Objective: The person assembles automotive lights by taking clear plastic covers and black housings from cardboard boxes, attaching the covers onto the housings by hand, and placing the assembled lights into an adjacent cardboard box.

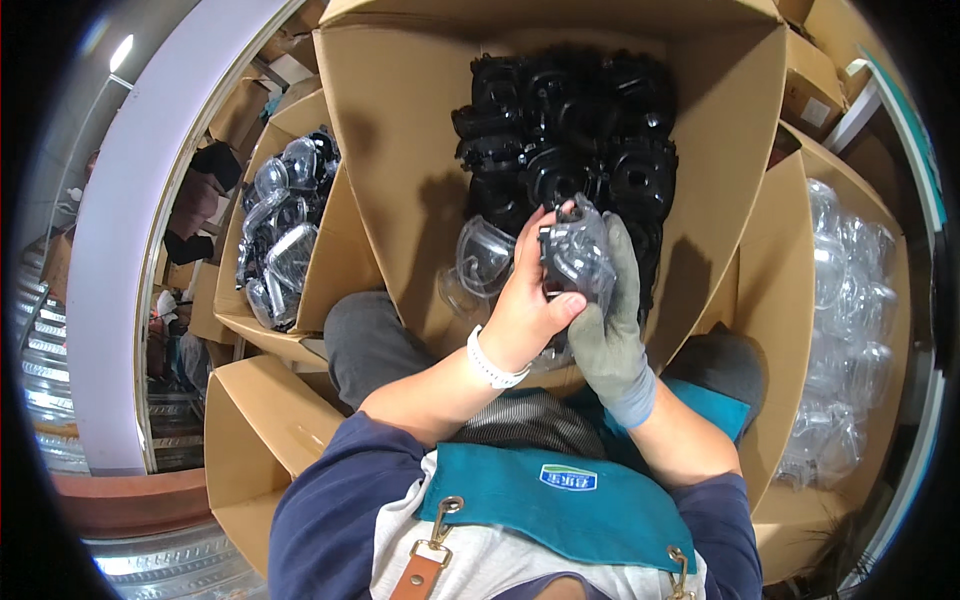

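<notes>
My bare left hand (535,290), with a white band at the wrist, is closed round one side of a clear plastic shell (582,255) with a dark part at its edge. My right hand (612,325), in a grey-green glove, cups the same shell from the other side. Both hands are over the large open cardboard box (390,130) in front of me. Behind them, black moulded plastic parts (560,120) sit packed in rows in that box. Beside my left hand is another clear curved shell (485,257). The far side of the held shell is hidden.
To the left, a carton (265,325) holds clear shells with black parts (290,215). A carton (785,330) to the right holds stacked clear shells (850,310). An open carton (245,430) stands near my left elbow. A pale post (130,250) rises further left.
</notes>
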`<control>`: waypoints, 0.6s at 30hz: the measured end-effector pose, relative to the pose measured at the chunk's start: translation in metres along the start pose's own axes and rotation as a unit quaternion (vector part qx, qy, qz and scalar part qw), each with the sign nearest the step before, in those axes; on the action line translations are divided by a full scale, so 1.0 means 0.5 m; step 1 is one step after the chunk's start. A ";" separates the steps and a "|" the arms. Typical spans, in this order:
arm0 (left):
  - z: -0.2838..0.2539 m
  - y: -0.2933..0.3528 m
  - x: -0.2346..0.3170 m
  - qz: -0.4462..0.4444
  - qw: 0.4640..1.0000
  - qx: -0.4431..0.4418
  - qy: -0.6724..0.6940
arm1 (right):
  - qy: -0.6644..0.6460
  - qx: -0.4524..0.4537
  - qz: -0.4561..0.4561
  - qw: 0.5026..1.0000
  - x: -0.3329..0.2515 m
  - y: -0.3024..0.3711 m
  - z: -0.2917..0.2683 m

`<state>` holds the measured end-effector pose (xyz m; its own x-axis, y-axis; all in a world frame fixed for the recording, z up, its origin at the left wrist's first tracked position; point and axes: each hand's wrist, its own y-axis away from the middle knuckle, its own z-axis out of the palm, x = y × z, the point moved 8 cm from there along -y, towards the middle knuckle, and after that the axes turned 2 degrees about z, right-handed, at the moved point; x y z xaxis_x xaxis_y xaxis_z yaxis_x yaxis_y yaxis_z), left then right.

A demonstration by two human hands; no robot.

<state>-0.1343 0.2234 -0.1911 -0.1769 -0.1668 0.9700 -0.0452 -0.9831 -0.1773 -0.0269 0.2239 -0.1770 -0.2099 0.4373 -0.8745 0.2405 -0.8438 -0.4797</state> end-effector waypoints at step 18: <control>0.019 -0.018 -0.023 -0.037 0.981 0.043 0.183 | -0.164 -0.028 0.262 0.951 0.083 -0.020 -0.002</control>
<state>-0.1227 0.2333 -0.1991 -0.5187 -0.0713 0.8520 0.0081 -0.9969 -0.0785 -0.0373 0.2508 -0.2084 -0.3288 -0.1667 -0.9296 0.4421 -0.8970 0.0045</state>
